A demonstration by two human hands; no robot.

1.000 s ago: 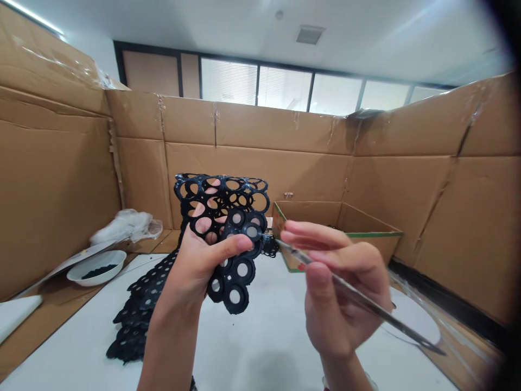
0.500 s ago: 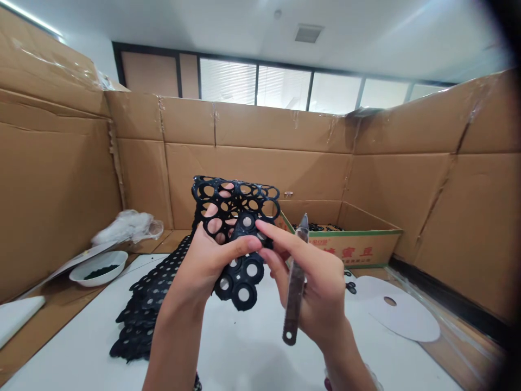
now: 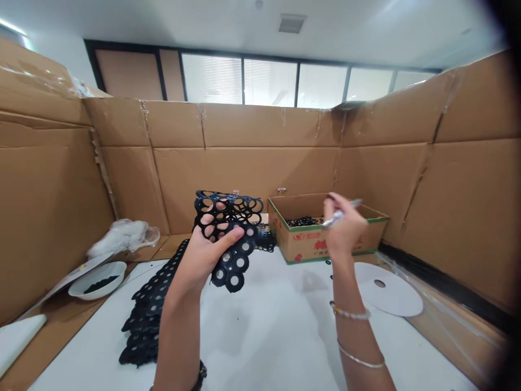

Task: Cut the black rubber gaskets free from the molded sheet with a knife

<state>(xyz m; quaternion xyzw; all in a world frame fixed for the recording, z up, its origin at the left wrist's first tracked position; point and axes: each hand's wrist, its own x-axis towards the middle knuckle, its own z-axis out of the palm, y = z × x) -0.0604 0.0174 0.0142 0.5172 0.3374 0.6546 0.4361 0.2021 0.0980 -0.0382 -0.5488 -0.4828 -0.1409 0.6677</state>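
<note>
My left hand (image 3: 203, 244) grips a black perforated sheet (image 3: 234, 260), thumb on its front. The upper part of the sheet has open round holes and folds back over the fingers. Its lower part still has pale discs in black rings. My right hand (image 3: 345, 225) is raised at the front right of the cardboard box (image 3: 303, 244), closed around a slim metal tool (image 3: 334, 219) that is smeared by motion. I cannot tell whether the fingertips pinch anything else. Several small black rings (image 3: 303, 221) lie inside the box. Left of my left arm is a pile of similar black sheets (image 3: 142, 331).
A white bowl (image 3: 118, 277) with small black pieces stands at the left, beside crumpled clear plastic (image 3: 124, 237). A white disc with a centre hole (image 3: 394, 298) lies at the right. Tall cardboard walls (image 3: 260, 168) surround the white tabletop (image 3: 260, 342). Small black bits lie near the box.
My right hand has left the sheet and moved right and up to the box with the metal tool. My left hand still holds the sheet. The camera view has shifted slightly.
</note>
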